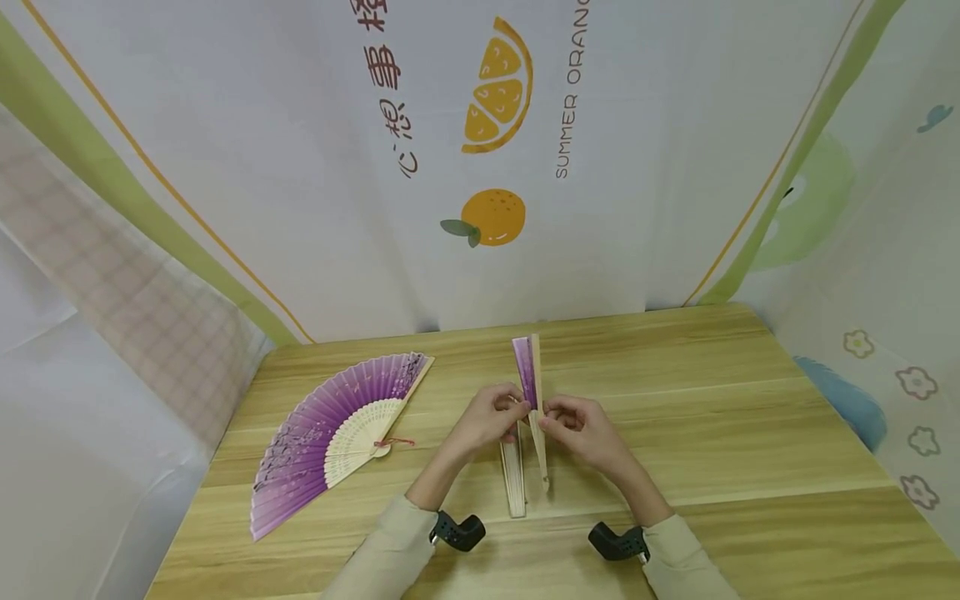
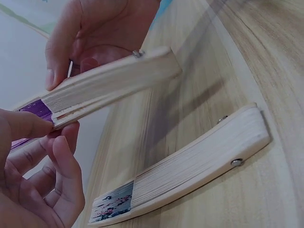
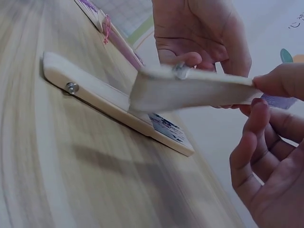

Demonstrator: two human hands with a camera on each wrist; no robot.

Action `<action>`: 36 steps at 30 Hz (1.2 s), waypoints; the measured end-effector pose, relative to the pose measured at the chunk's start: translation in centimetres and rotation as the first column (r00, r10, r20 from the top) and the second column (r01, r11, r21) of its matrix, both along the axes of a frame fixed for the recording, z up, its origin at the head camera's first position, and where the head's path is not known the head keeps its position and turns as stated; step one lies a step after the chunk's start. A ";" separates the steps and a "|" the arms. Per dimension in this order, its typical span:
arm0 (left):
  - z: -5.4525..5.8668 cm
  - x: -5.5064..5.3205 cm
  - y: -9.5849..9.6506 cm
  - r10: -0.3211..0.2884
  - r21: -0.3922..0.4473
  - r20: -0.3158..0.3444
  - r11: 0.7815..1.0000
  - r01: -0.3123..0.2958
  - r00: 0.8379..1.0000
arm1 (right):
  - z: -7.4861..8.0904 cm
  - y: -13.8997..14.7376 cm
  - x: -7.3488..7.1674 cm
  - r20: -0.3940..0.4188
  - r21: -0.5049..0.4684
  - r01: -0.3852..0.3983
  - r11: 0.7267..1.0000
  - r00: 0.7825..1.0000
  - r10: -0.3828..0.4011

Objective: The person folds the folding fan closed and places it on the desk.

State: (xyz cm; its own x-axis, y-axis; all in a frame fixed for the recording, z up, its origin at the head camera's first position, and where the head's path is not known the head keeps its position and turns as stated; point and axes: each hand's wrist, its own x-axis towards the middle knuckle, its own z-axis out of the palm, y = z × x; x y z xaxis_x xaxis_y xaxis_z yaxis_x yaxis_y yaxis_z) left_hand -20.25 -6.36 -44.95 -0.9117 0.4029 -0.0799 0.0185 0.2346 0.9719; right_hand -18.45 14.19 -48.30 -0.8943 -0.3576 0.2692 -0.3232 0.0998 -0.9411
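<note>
Both the left hand and right hand pinch the closed fan at mid-length, its long axis running near-to-far.

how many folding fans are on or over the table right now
3: an open purple paper fan with pale wooden ribs lies at the table's left; a closed wooden-ribbed fan lies between the forearms; both hands hold a third, nearly closed purple fan above it.
</note>
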 end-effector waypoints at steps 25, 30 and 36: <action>-0.2 -0.3 0.2 -0.014 0.000 -0.021 1.000 0.014 1.000 | -0.2 1.0 -0.3 0.228 -0.117 -0.055 0.992 0.970 0.081; 0.2 -0.2 0.5 0.014 0.020 -0.043 1.000 -0.013 0.999 | -0.1 1.0 -0.1 0.231 -0.130 -0.045 0.990 0.970 0.074; 0.9 0.1 0.8 0.024 -0.003 -0.051 1.000 -0.024 0.998 | -0.1 0.8 0.1 0.177 -0.120 -0.047 0.992 0.982 0.068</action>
State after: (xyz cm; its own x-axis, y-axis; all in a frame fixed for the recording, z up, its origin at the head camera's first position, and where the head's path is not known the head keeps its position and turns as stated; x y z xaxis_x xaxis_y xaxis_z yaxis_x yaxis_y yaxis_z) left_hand -20.14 -5.56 -44.04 -0.9240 0.3808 -0.0350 0.0619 0.2393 0.9690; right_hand -18.34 15.04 -48.35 -0.9105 -0.3862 0.1474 -0.1489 -0.0261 -0.9885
